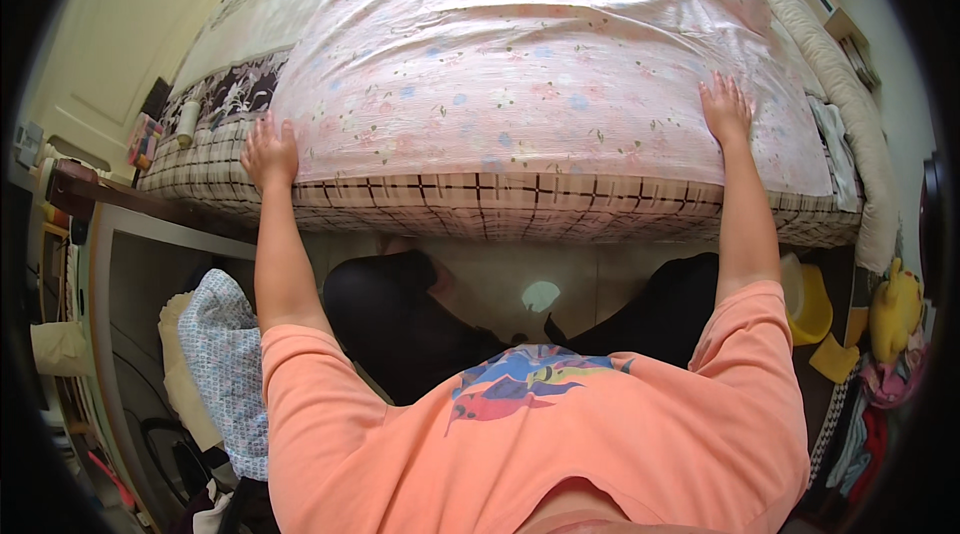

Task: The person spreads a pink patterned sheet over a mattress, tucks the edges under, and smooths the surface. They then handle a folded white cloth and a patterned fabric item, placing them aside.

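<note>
A pink floral cloth [480,106] lies spread over a bed, smooth near its front edge and wrinkled farther back. Under it shows a plaid bed cover [525,196], which hangs down over the bed's front side. My left hand [271,151] rests palm down at the cloth's left edge, fingers spread. On the right part of the cloth my right hand [726,108] lies flat with its fingers a little apart. Neither hand holds anything. A whitish spool or roll [188,121] and a pack of coloured items [143,142] stand on the plaid cover at the far left.
A rolled cream quilt [832,69] runs along the bed's right side, beside a pale cloth strip [835,151]. At lower left, patterned fabric [221,369] hangs by a desk frame [120,294]. A yellow plush toy [892,316] and a yellow container [810,305] are at right.
</note>
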The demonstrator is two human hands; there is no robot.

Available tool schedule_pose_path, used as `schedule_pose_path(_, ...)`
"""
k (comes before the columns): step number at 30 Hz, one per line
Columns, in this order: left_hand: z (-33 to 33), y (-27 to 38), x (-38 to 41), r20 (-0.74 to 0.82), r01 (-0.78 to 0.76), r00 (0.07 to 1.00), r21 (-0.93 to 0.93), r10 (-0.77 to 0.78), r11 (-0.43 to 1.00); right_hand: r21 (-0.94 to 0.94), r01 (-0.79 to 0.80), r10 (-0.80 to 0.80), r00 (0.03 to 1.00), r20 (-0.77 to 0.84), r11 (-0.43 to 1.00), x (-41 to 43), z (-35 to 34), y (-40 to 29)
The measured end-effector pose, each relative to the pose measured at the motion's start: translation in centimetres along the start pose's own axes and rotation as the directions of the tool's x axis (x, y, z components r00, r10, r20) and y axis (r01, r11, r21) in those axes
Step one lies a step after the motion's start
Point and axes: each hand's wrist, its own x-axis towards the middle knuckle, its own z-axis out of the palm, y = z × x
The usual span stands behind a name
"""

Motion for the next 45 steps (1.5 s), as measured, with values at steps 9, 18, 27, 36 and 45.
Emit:
schedule_pose_path(9,3.5,-6.4,-3.9,-0.134,0.133,0.978,-0.195,-0.161,0.972,0.126,-0.029,0.044,0.992,-0.122,0.992,-9.0,-0.7,6.1)
schedule_pose_path(18,-4.9,4.5,-15.5,-0.467,-0.538,0.839,-0.639,0.279,0.550,0.653,0.235,0.077,0.908,-0.411,0.720,-23.8,-1.6,6.8)
schedule_pose_path(27,-11.3,20.1,-22.7,-0.497,-0.923,0.380,-0.261,0.780,0.283,0.792,0.408,-0.609,0.791,-0.058,0.454,-34.1,-1.3,-3.7)
schedule_pose_path(36,-8.8,17.0,-22.3,-0.542,-0.827,0.562,-0.367,0.625,0.425,0.637,0.379,-0.696,0.620,0.363,0.671,-34.6,0.4,-2.9)
schedule_pose_path(45,-3.2,8.9,-21.6,-0.333,-0.517,0.853,-0.421,0.403,0.746,0.630,0.381,-0.710,0.562,0.424,0.677,-34.4,0.7,-4.0)
